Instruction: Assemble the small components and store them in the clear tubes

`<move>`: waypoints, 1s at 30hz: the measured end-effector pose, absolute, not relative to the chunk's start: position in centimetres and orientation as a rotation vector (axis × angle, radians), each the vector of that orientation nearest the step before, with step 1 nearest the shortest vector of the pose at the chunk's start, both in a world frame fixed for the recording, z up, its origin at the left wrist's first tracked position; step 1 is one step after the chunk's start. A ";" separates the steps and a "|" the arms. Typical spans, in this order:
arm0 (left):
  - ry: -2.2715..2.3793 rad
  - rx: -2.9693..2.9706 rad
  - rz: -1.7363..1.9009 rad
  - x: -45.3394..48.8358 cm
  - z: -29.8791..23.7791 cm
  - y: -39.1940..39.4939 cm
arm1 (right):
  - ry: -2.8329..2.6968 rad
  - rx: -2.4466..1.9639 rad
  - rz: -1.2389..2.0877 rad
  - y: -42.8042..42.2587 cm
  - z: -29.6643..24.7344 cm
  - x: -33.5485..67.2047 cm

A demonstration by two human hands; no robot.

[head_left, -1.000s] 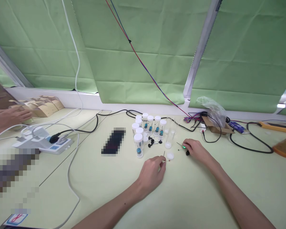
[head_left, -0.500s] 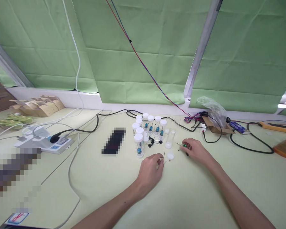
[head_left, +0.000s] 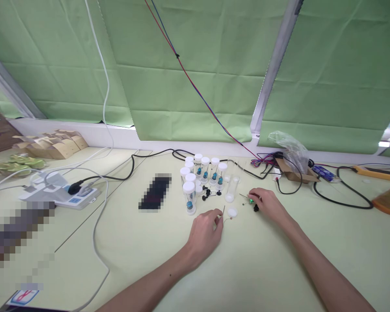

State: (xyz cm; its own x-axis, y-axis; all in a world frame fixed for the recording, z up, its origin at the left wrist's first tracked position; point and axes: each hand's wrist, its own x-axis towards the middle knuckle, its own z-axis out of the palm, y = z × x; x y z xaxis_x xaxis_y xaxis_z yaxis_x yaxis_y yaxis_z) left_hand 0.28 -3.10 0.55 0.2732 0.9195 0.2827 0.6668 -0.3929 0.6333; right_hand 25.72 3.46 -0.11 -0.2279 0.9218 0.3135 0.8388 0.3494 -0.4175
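Note:
My left hand [head_left: 205, 234] rests on the table, closed in a pinch on a thin metal rod [head_left: 224, 209] that points up from its fingertips. Just right of it are a white cap [head_left: 232, 212] and a tiny reddish bit [head_left: 230, 218]. At the right, my right hand [head_left: 263, 201] has its fingertips closed on a small green part [head_left: 251, 201], partly hidden by the fingers. A thin pin [head_left: 243, 195] sticks out to the left there, and small black pieces [head_left: 256, 208] lie below. Between the hands and farther back stands a clear tube [head_left: 232, 188], uncapped.
Several white-capped clear tubes [head_left: 189, 188] with blue parts inside stand behind my left hand. Black pieces [head_left: 208, 193] lie beside them. A blurred dark object [head_left: 156, 192] is at left, with a power strip [head_left: 65, 195] beyond. Cables and a cardboard box [head_left: 295, 173] are at back right.
My right fingers have shifted slightly, so more of the green part and the black pieces shows. My left hand stays in place.

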 end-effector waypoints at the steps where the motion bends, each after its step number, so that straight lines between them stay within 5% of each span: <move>1: 1.438 2.161 0.883 0.3 0.5 -3.1 | -2.103 -1.526 0.226 3.4 -0.1 25.7; 30: 1.415 2.174 0.870 0.3 0.4 -3.0 | -1.711 -1.397 0.634 3.9 -0.9 25.4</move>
